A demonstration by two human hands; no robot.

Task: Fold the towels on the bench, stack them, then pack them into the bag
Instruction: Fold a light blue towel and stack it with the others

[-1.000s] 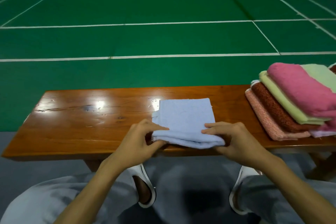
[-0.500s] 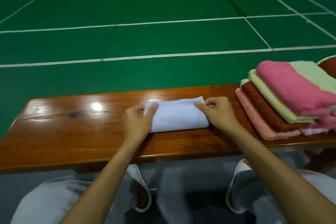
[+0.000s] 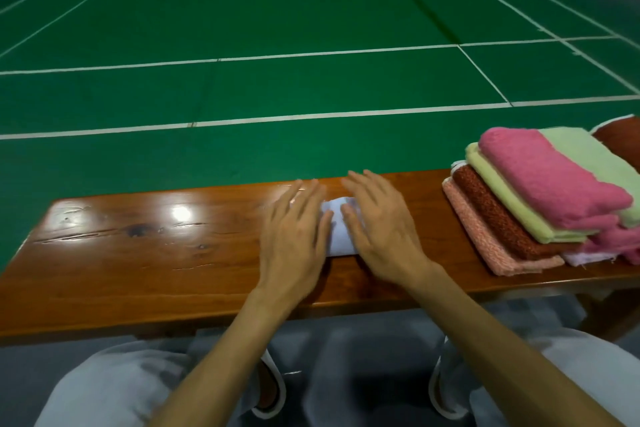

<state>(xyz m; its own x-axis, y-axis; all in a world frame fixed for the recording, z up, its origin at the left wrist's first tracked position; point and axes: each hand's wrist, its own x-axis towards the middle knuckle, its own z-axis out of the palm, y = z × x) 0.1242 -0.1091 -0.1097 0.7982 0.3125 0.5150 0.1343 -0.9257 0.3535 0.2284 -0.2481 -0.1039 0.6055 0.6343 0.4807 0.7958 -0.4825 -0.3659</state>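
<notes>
A small pale blue towel [image 3: 341, 236] lay folded on the wooden desk [image 3: 138, 253], a little right of its middle and closer to the far edge than the near one. Both hands were spread flat on top of it. The left hand [image 3: 294, 236] covered its left part and the right hand [image 3: 379, 229] its right part, so only a narrow strip of cloth showed between them. The fingers [image 3: 304, 194] of both hands were straight and released, pointing away from the person toward the far edge, pressing down and grasping nothing. The towel's near edge ran roughly parallel with the front of the desk. With both ends hidden under the palms, its long axis could not be told for sure. Well apart from it, at the right end of the desk, sat a pile of towels [image 3: 519, 218] fanned out in steps: a salmon towel [image 3: 474, 229] at the bottom, a dark red towel [image 3: 491, 211] on it, then a light green towel [image 3: 512, 206], and a fluffy pink towel [image 3: 547, 180] on top, each with its long side angled from far left to near right. Beyond the desk stretched a green court floor [image 3: 277, 10] with white lines.
</notes>
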